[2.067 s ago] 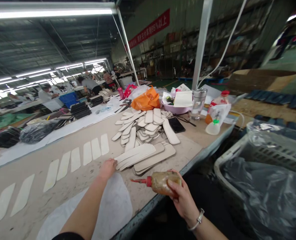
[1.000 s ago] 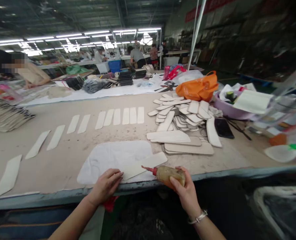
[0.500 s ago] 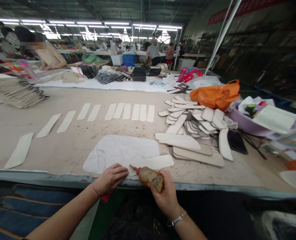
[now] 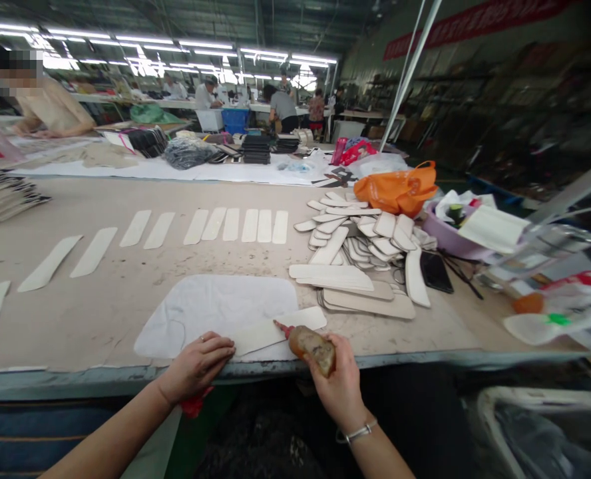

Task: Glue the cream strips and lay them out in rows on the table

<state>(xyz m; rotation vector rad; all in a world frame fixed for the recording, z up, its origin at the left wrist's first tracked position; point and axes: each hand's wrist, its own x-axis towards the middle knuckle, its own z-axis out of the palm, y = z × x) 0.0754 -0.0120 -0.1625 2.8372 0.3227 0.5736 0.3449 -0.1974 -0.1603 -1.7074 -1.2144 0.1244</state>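
My right hand (image 4: 338,379) is wrapped round a stained, amber-coloured glue bottle (image 4: 311,347), tilted with its red nozzle toward the left. The nozzle tip is over a long cream strip (image 4: 280,326) at the table's front edge; whether it touches is unclear. My left hand (image 4: 200,366) has its fingers together on the strip's near left end, the thumb hidden. Below that hand shows a bit of red material (image 4: 196,402); I cannot tell if it is held. Partly under the strip lies a white cloth-like piece (image 4: 190,306).
Several cream strips (image 4: 223,223) lie in a spaced row beyond the cloth. At right is a heap of pale edged pieces (image 4: 370,233), with an orange bag (image 4: 398,189), a purple basin (image 4: 450,233) and a black phone (image 4: 436,271). A co-worker (image 4: 56,106) leans over the far left table.
The view has turned right, so the table things appear further left. The bottle's nozzle has shifted rightward along the strip, away from my left hand, which still rests at the strip's end.
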